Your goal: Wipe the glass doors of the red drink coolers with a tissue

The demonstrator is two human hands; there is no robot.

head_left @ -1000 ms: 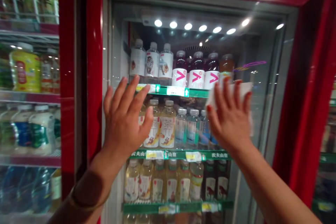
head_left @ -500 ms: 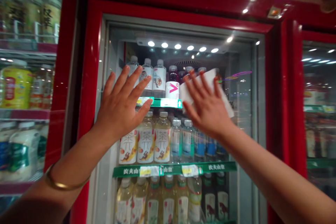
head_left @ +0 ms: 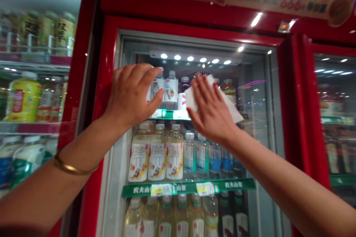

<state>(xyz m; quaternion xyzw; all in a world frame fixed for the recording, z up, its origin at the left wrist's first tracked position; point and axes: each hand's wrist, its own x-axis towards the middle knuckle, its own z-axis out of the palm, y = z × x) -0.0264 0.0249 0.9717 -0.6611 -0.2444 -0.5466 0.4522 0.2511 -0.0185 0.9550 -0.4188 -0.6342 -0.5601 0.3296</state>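
My right hand [head_left: 213, 113] lies flat over a white wipe [head_left: 235, 111], pressing it to the glass door [head_left: 250, 66] of a red drinks fridge. Parts of the wipe show around the fingers. My left hand [head_left: 135, 94] is up at the left side of the same door, fingers bent and thumb apart, holding nothing. Whether its fingertips touch the glass I cannot tell. A gold bangle [head_left: 75, 168] circles my left wrist. Behind the glass, bottles of tea [head_left: 157, 157] stand on the middle shelf, partly covered by my hands and arms.
The red door frame [head_left: 194, 31] surrounds the glass. Inside, a green shelf strip [head_left: 189, 188] carries price tags, with more bottles [head_left: 167, 218] below. To the left is another cooler with a yellow bottle [head_left: 24, 96]; a further glass-fronted fridge [head_left: 338, 92] stands at the right.
My left hand's spread fingers have bent. My right hand and the wipe have shifted slightly left across the glass. The view has tilted up, showing more of the fridge's top sign.
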